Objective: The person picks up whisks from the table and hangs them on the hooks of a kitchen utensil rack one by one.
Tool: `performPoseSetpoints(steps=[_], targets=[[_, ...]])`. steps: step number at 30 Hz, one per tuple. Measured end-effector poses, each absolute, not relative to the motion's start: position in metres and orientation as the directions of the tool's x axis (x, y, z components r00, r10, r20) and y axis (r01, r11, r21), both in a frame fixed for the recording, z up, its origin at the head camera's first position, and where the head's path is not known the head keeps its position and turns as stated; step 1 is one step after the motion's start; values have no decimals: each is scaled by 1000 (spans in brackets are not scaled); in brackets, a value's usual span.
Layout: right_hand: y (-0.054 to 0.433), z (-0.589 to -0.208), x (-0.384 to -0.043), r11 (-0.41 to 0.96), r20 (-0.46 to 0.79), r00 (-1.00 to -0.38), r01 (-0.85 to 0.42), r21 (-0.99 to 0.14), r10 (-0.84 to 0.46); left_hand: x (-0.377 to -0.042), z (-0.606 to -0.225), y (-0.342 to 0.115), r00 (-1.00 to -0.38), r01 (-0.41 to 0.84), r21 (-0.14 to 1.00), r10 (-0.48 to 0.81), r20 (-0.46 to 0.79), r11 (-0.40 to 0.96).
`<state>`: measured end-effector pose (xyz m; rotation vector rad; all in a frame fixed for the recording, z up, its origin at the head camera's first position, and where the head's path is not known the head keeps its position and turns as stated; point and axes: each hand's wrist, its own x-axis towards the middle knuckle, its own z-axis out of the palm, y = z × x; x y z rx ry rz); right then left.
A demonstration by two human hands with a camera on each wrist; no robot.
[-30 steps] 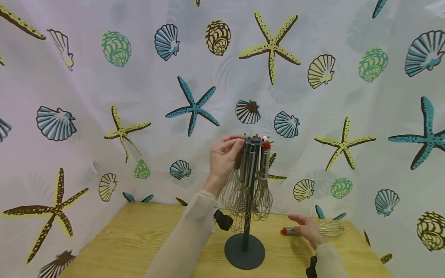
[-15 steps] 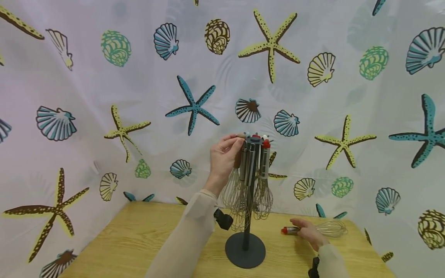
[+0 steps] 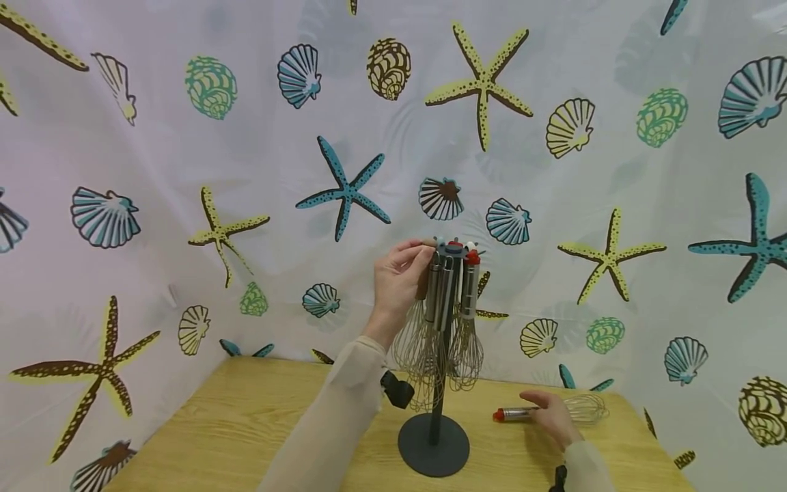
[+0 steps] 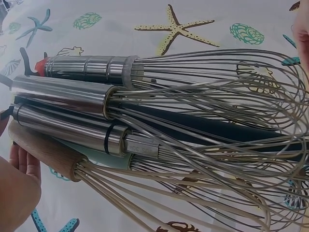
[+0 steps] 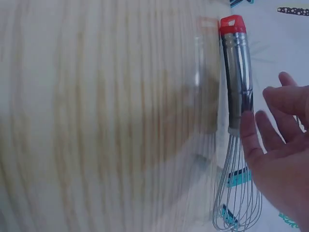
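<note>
My left hand (image 3: 393, 283) pinches the top of a wooden-handled whisk (image 4: 53, 152) at the left side of a dark whisk stand (image 3: 433, 444). In the left wrist view its fingertips show behind the wooden handle. Several metal-handled whisks hang from the same stand, one with a red end (image 3: 469, 287). On the table to the right lies another whisk (image 5: 237, 72) with a steel handle and red cap. My right hand (image 3: 552, 417) is over that whisk, its fingers loosely spread; whether a fingertip touches the handle I cannot tell.
The wooden table (image 3: 246, 410) carries the stand near its middle. Behind and at both sides hangs a white curtain (image 3: 258, 123) printed with shells and starfish. The hanging wire loops crowd together and overlap around the post.
The right hand has shifted slightly over the lying whisk, which has moved a little down and left in the head view. My left hand keeps its hold at the stand's top.
</note>
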<state>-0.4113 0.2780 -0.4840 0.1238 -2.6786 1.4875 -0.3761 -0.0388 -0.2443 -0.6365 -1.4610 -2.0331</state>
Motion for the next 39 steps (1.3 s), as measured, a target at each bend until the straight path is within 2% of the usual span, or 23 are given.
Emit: performPoseSetpoints(steps=[13, 23, 28, 39], targets=[[289, -491, -410, 686, 123, -992, -112, -719, -33, -376, -245, -40, -723, 689, 687, -160, 672, -232], [288, -494, -404, 694, 110, -994, -73, -717, 10, -377, -245, -39, -729, 682, 689, -159, 665, -246], [288, -497, -403, 686, 108, -994, -85, -723, -10, -378, -245, -38, -727, 684, 685, -158, 668, -250], [289, -494, -402, 753, 115, -989, -144, -642, -91, -376, -245, -39, -735, 676, 693, -156, 660, -251]])
